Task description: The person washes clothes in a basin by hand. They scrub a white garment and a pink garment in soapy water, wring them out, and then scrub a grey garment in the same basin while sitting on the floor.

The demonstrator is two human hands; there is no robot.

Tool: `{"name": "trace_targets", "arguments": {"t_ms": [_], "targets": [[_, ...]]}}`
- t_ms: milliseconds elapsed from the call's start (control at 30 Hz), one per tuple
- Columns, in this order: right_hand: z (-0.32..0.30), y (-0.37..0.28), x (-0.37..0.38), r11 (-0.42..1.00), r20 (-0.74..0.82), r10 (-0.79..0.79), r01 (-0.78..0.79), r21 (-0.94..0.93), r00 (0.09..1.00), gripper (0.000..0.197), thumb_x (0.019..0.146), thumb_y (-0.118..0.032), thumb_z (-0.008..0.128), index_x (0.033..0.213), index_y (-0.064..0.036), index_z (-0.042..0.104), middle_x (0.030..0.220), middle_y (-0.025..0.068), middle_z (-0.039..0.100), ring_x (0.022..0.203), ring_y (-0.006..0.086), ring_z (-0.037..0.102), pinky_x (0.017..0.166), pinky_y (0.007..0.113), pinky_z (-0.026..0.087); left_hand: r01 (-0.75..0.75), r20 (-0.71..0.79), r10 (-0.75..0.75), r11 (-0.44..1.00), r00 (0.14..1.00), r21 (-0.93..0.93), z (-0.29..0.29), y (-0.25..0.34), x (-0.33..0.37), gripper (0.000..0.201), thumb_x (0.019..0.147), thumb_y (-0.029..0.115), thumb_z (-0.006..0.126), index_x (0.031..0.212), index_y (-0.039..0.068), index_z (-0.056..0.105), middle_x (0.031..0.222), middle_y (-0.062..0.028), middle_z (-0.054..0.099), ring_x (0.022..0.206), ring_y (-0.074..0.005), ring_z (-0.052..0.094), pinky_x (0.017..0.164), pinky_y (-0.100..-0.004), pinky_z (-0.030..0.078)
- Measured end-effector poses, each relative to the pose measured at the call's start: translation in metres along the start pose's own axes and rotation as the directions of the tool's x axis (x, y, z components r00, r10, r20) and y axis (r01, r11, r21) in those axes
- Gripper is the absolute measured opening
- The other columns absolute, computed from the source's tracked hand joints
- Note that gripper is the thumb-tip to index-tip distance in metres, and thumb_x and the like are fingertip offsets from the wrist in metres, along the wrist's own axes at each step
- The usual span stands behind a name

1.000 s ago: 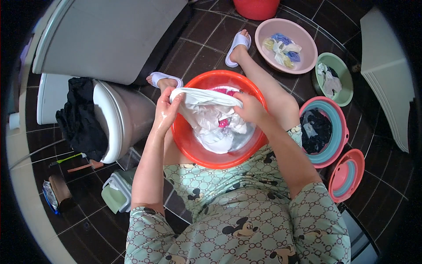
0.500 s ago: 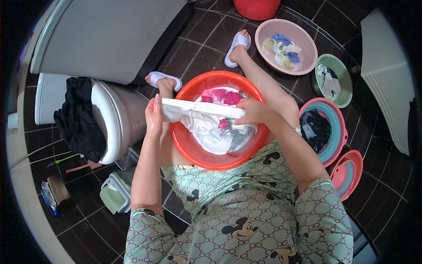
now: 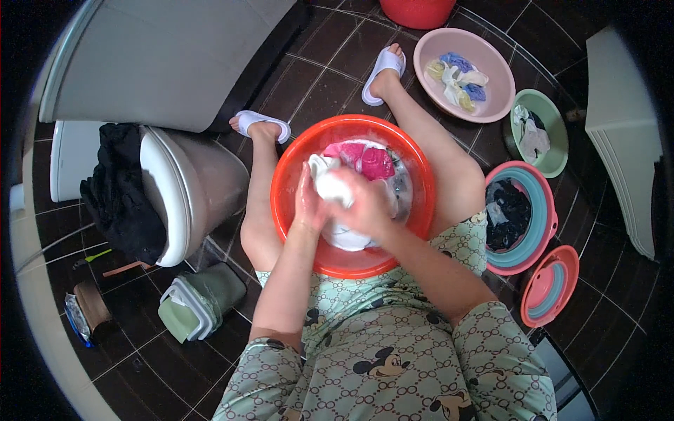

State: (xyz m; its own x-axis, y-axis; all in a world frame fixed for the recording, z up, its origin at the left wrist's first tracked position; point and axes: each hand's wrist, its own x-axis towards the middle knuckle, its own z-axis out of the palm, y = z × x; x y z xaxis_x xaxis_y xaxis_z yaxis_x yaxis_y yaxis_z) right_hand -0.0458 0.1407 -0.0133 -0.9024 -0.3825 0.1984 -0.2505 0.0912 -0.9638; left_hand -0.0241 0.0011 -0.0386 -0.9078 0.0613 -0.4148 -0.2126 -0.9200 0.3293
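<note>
Watching remotely, I see the left hand point(image 3: 312, 205) and blurred right hand point(image 3: 366, 205), fingers closed around bunched white fabric point(image 3: 330, 185) over the round red-orange plastic basin point(image 3: 282, 186). Wet skin could let it slip, splashing the dark tiled floor point(image 3: 319, 95).

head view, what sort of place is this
Probably a bathroom: there is what looks like a toilet with black cloth draped over it, a dark tiled floor, and an orange-red basin holding pink and white cloth.
</note>
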Motion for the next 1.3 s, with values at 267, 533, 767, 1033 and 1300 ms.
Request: {"name": "trace_targets", "arguments": {"t_ms": [267,533,767,1033,1300], "targets": [[-0.002,0.036,0.033,0.897,-0.054,0.228,-0.232,-0.377,0.972,0.027,0.081,-0.037,0.059,0.072,-0.012,0.063,0.078,0.0118,0.062,0.069,0.0339,0.063,0.06,0.045,0.05,-0.038,-0.527,0.101,0.991,0.844,0.128,0.038,-0.044,0.022,0.026,0.093,0.035,0.053,0.099,0.01,0.06,0.086,-0.0075,0.065,0.082,-0.0203,0.063,0.075,-0.0358,0.052],[0.001,0.041,0.021,0.954,-0.021,0.16,-0.16,-0.253,0.987,0.008,0.069,-0.017,0.065,0.075,-0.0114,0.065,0.075,0.0114,0.065,0.069,0.0323,0.063,0.065,0.043,0.051,0.002,-0.131,-0.008,0.999,0.991,-0.044,-0.01,-0.056,0.023,0.028,0.094,0.03,0.044,0.098,0.006,0.059,0.087,-0.009,0.063,0.084,-0.0216,0.062,0.079,-0.0345,0.05],[0.02,0.017,0.012,0.944,-0.079,-0.023,-0.005,-0.33,0.997,0.02,0.075,-0.026,0.065,0.072,-0.0054,0.064,0.072,0.0186,0.062,0.066,0.0357,0.063,0.058,0.044,0.048,0.066,0.348,-0.034,0.995,0.937,-0.081,-0.078,-0.042,0.029,0.034,0.094,0.026,0.041,0.113,0.002,0.056,0.106,-0.013,0.063,0.096,-0.0255,0.061,0.086,-0.0373,0.049],[-0.003,0.101,0.055,0.847,-0.104,0.454,-0.465,-0.258,0.885,0.043,0.085,-0.046,0.056,0.081,-0.0041,0.066,0.073,0.0236,0.062,0.077,0.0398,0.062,0.07,0.047,0.047,-0.015,-0.537,0.038,0.999,0.843,0.047,-0.019,-0.021,0.026,0.043,0.095,0.034,0.039,0.124,0.004,0.051,0.116,-0.0127,0.061,0.103,-0.031,0.06,0.091,-0.0456,0.047],[0.025,0.15,0.014,0.717,0.107,0.482,-0.321,-0.619,0.869,0.038,0.093,-0.036,0.046,0.129,-0.0242,0.043,0.109,0.0206,0.055,0.085,0.0411,0.061,0.073,0.05,0.05,-0.098,-0.449,0.426,0.802,0.785,0.589,-0.099,-0.043,0.051,0.063,0.077,-0.007,0.057,0.133,0.004,0.03,0.12,-0.0139,0.051,0.101,-0.0251,0.055,0.082,-0.0333,0.048]]}}
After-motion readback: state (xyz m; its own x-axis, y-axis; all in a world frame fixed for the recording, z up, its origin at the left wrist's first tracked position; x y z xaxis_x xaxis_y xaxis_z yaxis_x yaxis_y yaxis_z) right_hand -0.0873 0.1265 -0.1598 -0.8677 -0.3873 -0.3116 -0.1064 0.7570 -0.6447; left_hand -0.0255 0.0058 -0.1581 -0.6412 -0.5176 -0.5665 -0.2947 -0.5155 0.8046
